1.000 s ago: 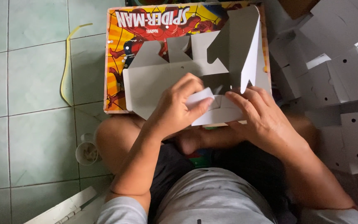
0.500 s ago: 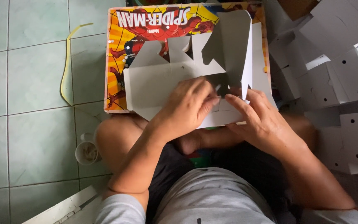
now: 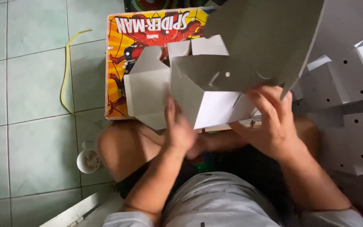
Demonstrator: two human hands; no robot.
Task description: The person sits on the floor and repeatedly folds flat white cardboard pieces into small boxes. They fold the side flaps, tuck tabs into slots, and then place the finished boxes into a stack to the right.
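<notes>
I hold a grey-and-white cardboard box blank [image 3: 215,80] half folded above my lap, its big lid flap raised toward the camera. My left hand [image 3: 178,128] presses flat against the box's near left side wall. My right hand [image 3: 274,122] grips the box's right lower edge, fingers curled around the wall under the lid. Beneath the box lies a colourful printed board [image 3: 122,54] with a comic hero picture, resting on the tiled floor in front of my knees.
A heap of folded white boxes with round holes [image 3: 349,109] fills the right side. A yellow strap [image 3: 67,71] lies on the green floor tiles at left. A small white cup [image 3: 88,160] stands by my left knee. A white panel [image 3: 72,212] lies at bottom left.
The box has been lifted off the board and turned up toward the camera, its lid flap now looming large. My left hand slid from the top of the flap to the side wall.
</notes>
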